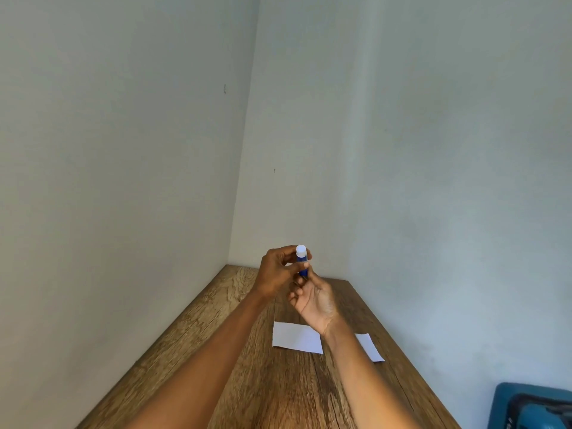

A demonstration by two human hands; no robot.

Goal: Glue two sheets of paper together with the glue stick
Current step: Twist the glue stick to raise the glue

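Both hands are raised above a wooden table (272, 391) that runs into the corner of a pale room. Between them they hold a glue stick (302, 264) upright: a blue tube with a white cap (301, 250) on top. The cap sits on the tube, so the glue inside is not visible and how much is in it cannot be told.

The left hand (278, 272) closes around the upper part of the tube, its thumb and fingertips pinching the blue body just under the cap. The right hand (314, 300) is turned palm up beneath it, its fingers curled narrowly around the lower end of the tube; the bottom of the tube is hidden behind those fingers. The two hands touch each other at the tube. Both forearms are bare and reach in from the bottom edge of the view.

Below the hands, two white sheets of paper lie flat on the table, apart from each other. The left sheet (296, 338) is in full view, just left of the right wrist. The right sheet (370, 346) is partly covered by the right forearm, near the right edge of the table.

In the lower right corner, beside the table, stands a teal case (532, 407), only partly in view; whether it is open or what it holds cannot be told
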